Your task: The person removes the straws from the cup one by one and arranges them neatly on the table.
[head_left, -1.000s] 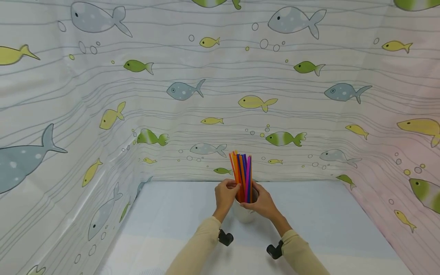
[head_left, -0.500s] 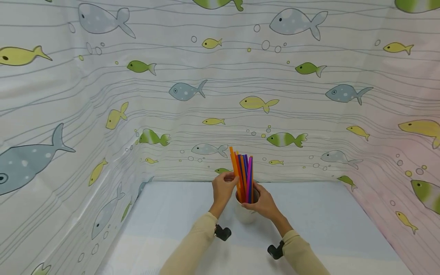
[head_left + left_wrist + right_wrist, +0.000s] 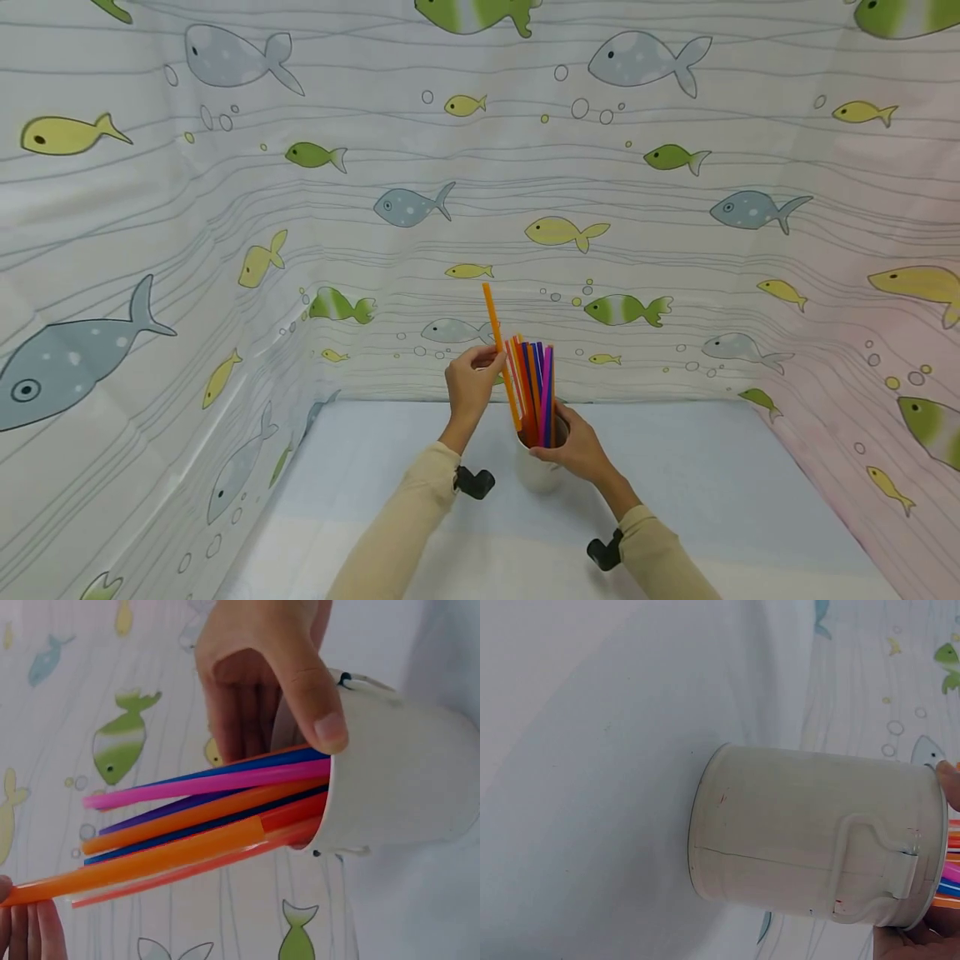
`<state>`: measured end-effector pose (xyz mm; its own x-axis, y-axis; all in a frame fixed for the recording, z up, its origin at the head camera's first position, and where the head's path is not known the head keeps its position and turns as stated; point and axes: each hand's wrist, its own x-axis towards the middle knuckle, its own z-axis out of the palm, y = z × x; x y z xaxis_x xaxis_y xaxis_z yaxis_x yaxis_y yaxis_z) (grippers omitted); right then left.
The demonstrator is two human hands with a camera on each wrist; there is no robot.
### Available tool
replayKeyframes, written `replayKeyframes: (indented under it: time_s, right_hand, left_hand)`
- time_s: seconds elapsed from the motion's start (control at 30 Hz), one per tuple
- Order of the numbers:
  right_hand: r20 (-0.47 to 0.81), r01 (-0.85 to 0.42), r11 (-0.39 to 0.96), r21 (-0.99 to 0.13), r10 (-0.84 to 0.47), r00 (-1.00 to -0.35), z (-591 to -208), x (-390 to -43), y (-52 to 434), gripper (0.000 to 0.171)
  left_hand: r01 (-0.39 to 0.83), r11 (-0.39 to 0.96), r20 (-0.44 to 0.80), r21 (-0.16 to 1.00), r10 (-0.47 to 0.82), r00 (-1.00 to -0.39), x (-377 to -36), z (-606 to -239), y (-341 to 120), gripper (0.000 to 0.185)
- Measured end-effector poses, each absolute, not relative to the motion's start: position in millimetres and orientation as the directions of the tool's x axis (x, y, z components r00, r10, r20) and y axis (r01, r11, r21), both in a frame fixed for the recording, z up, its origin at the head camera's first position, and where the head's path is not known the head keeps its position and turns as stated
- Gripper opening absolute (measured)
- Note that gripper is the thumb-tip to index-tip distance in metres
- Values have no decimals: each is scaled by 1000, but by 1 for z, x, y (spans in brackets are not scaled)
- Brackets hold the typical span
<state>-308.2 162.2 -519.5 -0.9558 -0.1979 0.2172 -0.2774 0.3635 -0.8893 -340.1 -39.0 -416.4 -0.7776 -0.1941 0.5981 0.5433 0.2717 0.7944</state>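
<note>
Head view: your left hand (image 3: 471,385) has pinched one orange straw (image 3: 497,337) and lifted it higher than a second ago, so it now pokes well above the rest of the bunch (image 3: 536,392). It's nearly free. Your right hand (image 3: 572,446) wraps the white cup (image 3: 537,472) on the table (image 3: 705,492).

Left wrist: thumb on the rim, straws fanning out.

Right wrist: just the cup's side and handle (image 3: 874,859).
</note>
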Motion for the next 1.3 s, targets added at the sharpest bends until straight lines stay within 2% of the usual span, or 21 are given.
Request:
replayKeyframes:
  time_s: [0.13,0.4,0.63,0.8,1.0,1.3]
  right_hand:
    - [210,-269,403,-875,-184,-960,-519,-308,161,111]
    - [205,-259,425,-867,-169,-964,-522,-307,162,111]
    - [210,-266,422,-867,-175,-962,-523,-307,163,111]
    - [229,-283,438,-853,-173,-958,-523,-310,163,111]
    - [229,-286,447,-847,-178,-957,-523,-312,163,111]
    - [223,-278,443,-852,-174,-959,-523,-312,164,110]
  left_hand:
    - [547,266,601,794,-202,-773,-340,-411,-48,16]
    - [445,244,492,862,-187,-850,-332,-426,-63,17]
    - [275,166,299,947,-150,-942,-326,-461,-79,22]
    - [149,17,150,989,-71,-986,-325,-484,-92,27]
    - [9,-99,10,995,10,-1000,-324,-506,-106,30]
    - [-77,-61,-73,995,68,-995,-316,-527,-117,34]
